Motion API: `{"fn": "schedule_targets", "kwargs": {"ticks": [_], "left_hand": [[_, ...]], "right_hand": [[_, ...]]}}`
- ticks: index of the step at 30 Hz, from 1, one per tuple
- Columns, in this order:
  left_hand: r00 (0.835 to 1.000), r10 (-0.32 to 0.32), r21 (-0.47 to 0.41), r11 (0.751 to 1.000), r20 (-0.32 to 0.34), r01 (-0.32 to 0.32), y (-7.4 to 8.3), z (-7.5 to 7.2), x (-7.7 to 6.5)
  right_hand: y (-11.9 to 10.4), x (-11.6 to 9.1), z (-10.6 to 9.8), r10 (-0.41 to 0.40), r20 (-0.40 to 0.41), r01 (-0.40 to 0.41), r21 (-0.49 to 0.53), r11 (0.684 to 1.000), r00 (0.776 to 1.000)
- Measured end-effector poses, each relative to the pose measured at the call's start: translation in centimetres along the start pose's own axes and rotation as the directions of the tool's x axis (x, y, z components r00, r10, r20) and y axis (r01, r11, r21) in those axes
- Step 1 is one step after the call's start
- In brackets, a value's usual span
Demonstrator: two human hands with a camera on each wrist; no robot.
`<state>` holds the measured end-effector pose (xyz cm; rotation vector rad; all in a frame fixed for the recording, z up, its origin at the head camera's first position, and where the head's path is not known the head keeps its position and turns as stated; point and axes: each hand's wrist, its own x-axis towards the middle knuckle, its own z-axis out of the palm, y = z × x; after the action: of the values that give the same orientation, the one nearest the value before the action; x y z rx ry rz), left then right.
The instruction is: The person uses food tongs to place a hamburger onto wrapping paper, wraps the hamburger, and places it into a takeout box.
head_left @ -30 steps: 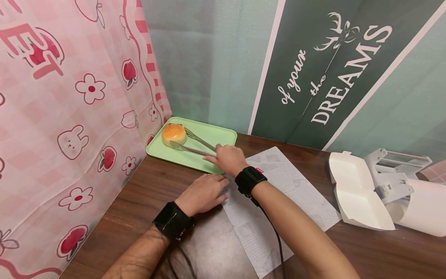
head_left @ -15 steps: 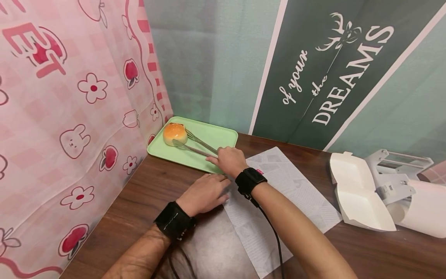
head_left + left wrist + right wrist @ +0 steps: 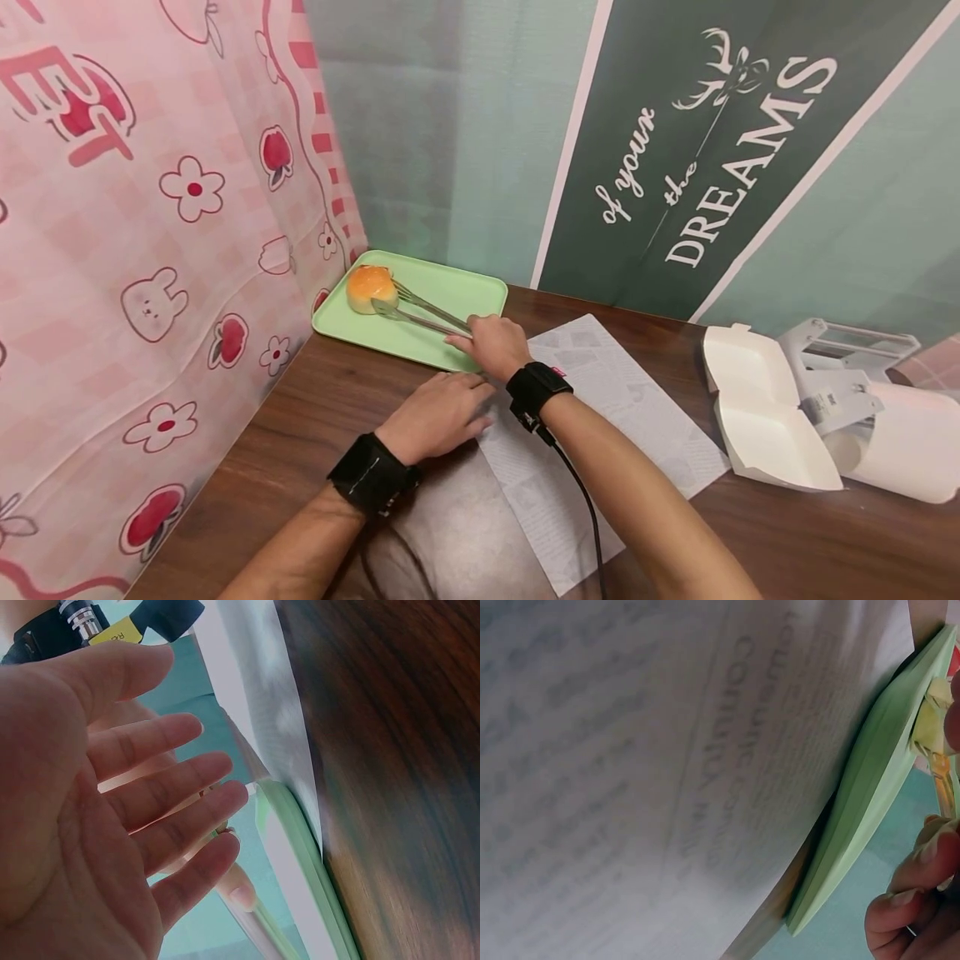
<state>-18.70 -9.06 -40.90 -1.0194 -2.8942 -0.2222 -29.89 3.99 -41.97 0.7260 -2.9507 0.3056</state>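
A shiny round bun (image 3: 367, 287) sits at the left end of a light green tray (image 3: 468, 293). My right hand (image 3: 498, 343) grips metal tongs (image 3: 422, 322) over the tray, and their tips close in on the bun's right side. Only the curled fingers of my right hand (image 3: 915, 907) show in the right wrist view, at its right edge. Palm sideways, my left hand (image 3: 437, 417) holds nothing beside the tray's near edge; the left wrist view has the same hand (image 3: 82, 795) with its fingers loosely extended.
A printed paper sheet (image 3: 600, 417) lies on the brown wooden table (image 3: 277, 467) under my right forearm. On the right stand a white hinged takeout box (image 3: 772, 417) and a white holder with a roll (image 3: 907, 442). A pink cloth and a green backdrop border the tray.
The tong tips have drawn closer together on the bun's right side, and its outline there looks narrower. My left hand keeps its place.
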Motion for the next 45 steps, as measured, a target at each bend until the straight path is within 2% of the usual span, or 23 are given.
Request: {"fn": "schedule_targets", "kwargs": {"ticks": [7,17,25,28,35,45], "left_hand": [[1.000,-0.002,-0.007,1.000,0.022,0.002,0.1,0.0,-0.2],[1.000,-0.009,-0.028,1.000,-0.014,0.008,-0.2,0.1,-0.8],[1.000,-0.020,-0.060,0.998,0.004,0.021,0.0,0.2,-0.6],[1.000,-0.016,-0.061,0.998,0.001,0.016,0.1,0.1,-0.5],[0.999,-0.032,-0.059,0.998,0.043,0.034,0.1,-0.2,-0.3],[0.999,-0.032,-0.074,0.997,0.041,0.035,0.2,-0.2,0.1]], "right_hand": [[0.5,-0.6,-0.2,0.016,-0.009,-0.016,-0.004,1.000,1.000],[1.8,-1.9,-0.6,-0.005,-0.080,0.005,-0.007,1.000,0.997],[3.1,-3.2,-1.2,0.033,-0.083,-0.032,0.011,0.999,0.996],[3.5,-3.7,-1.6,0.025,-0.078,-0.024,0.010,1.000,0.997],[4.2,-5.3,-2.6,-0.005,-0.086,0.005,-0.008,1.000,0.996],[5.7,-8.0,-3.8,-0.008,-0.160,0.005,-0.017,1.000,0.987]]}}
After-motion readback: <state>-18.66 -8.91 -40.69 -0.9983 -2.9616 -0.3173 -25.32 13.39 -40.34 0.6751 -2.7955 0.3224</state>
